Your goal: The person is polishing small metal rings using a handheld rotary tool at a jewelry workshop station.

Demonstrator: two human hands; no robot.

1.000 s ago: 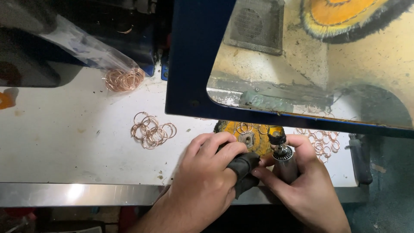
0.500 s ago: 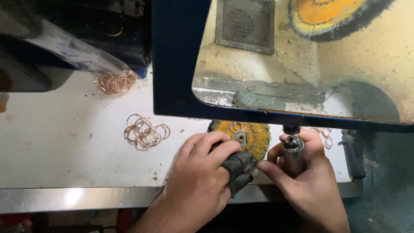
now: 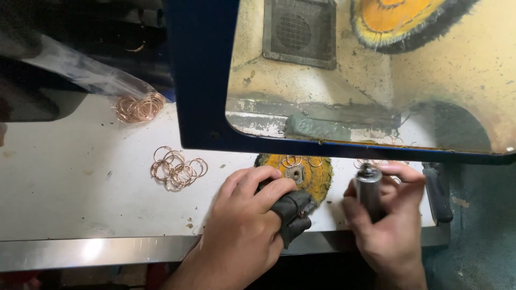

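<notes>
Left hand (image 3: 244,228), fingers curled, dark-wrapped tips pressing the yellow buff (image 3: 306,174) lying on the bench (image 3: 64,182); right hand (image 3: 387,220) closed round a metal tool (image 3: 370,190), upright just beside the buff; rings (image 3: 177,169) lie apart

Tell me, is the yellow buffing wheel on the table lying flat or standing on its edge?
Lying flat. The yellow buffing wheel shows its round face and metal centre upward on the white table, with the left hand beside it.

Buffing wheel (image 3: 306,174) between left hand (image 3: 244,225) and right hand (image 3: 384,225), rings (image 3: 177,169) further left on bench (image 3: 70,182).
</notes>
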